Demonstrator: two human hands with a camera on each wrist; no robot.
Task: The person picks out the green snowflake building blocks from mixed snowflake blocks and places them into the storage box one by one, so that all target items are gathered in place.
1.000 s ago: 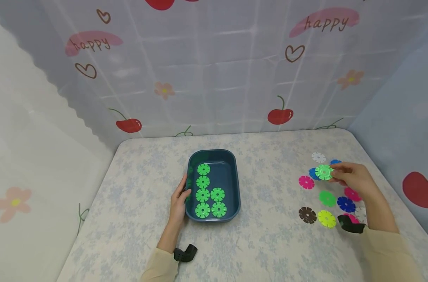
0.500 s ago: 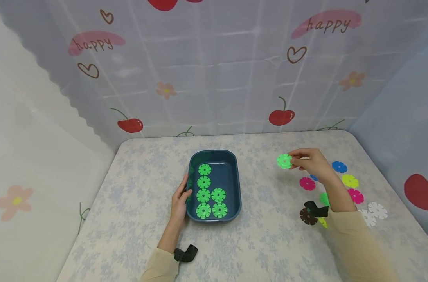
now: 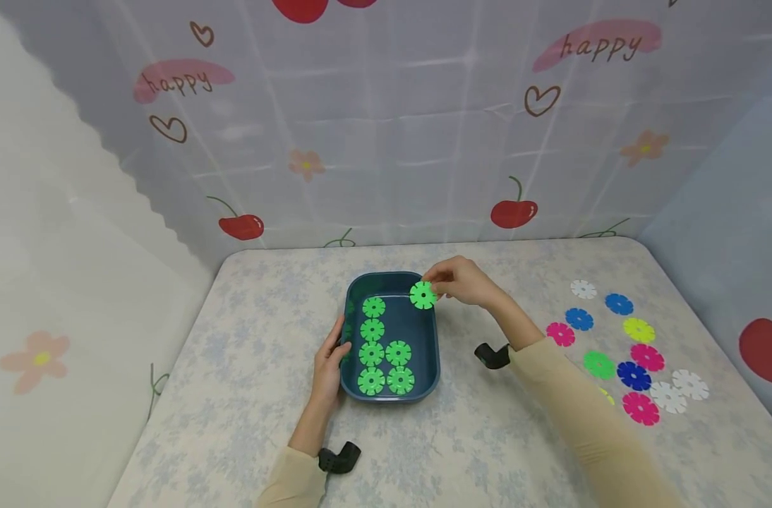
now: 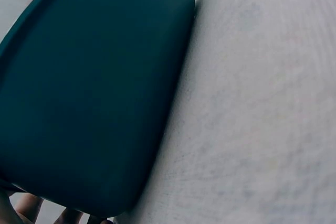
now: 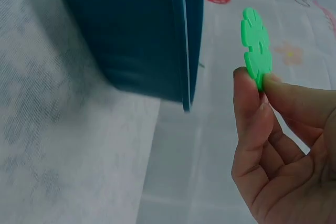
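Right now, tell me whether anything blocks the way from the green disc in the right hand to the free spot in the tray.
Nothing visible does. The right hand pinches the green disc above the tray at its far right rim, and the floor below, beyond the six discs already laid, is bare.

home play corner: cherry-and-heart "happy" curtain (image 3: pixel 386 127) backdrop, floral-cloth table (image 3: pixel 487 437), toy snowflake discs (image 3: pixel 621 346).
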